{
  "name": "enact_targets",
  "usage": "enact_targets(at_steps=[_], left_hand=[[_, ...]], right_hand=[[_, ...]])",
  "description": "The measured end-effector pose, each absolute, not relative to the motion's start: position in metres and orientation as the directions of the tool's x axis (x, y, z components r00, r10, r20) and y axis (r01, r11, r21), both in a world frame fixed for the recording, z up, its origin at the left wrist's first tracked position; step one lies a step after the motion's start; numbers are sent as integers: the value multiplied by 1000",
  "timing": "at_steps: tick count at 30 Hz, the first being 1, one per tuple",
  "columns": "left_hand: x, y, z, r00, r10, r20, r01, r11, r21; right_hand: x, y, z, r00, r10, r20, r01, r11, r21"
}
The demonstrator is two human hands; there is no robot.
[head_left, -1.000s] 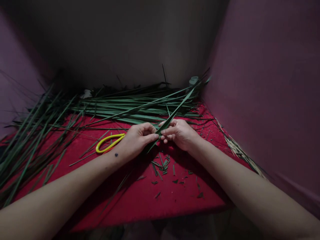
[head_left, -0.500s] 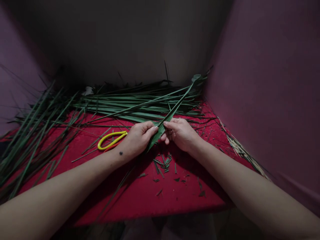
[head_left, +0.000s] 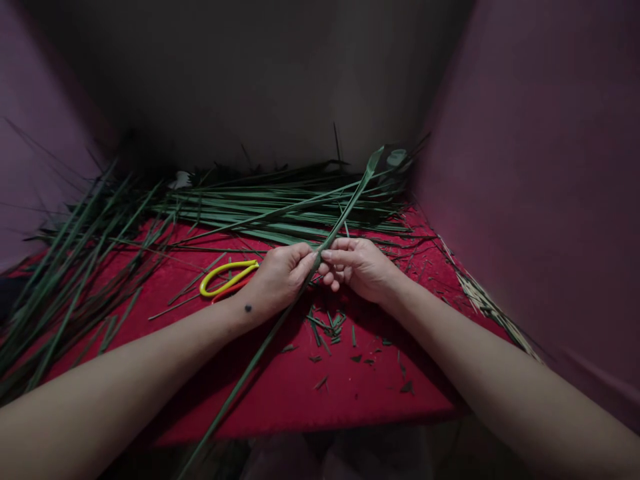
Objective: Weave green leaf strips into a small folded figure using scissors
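A long narrow green leaf (head_left: 350,203) runs slantwise through both hands, its upper end toward the back right and a thin tail hanging past the table's front edge at lower left. My left hand (head_left: 283,277) is closed, pinching the leaf between thumb and fingers. Close beside it, my right hand (head_left: 357,267) pinches the same leaf with thumb and forefinger, the other fingers curled loosely. Scissors with yellow and red handles (head_left: 210,287) lie just left of my left hand, their blades hidden behind it.
A heap of long green leaves (head_left: 240,210) covers the back of the red-covered table (head_left: 370,407). More leaf strips (head_left: 75,287) spread along the left side. Leaf scraps (head_left: 327,323) lie before my hands. Pale thin sticks (head_left: 483,300) lie along the right edge, beside a purple wall (head_left: 540,167).
The leaf has turned and now shows as a narrow folded strip instead of a broad flat face. Its tail now shows reaching down to the lower left. Both hands stay nearly in place.
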State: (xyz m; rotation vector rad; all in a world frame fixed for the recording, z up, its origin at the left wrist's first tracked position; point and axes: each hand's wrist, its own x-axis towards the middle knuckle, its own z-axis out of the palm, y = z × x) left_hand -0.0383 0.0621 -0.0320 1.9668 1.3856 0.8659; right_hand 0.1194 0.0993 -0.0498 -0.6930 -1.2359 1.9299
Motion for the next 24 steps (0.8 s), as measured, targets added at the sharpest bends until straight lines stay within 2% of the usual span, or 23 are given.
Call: enact_targets(at_steps=[4,12,24], left_hand=[[-38,61,-34,213,944,251,674,-328,661],[-35,57,-34,188,936,297,743,-333,580],[-42,67,-32,177,946,271,581,-323,747]], right_hand=[[117,99,-55,-523,851,-58,-303,-249,-920],[115,97,-55,-451,888,-88,-258,-224,-940],[112,97,-54,-440,898,4,-347,-166,-923]])
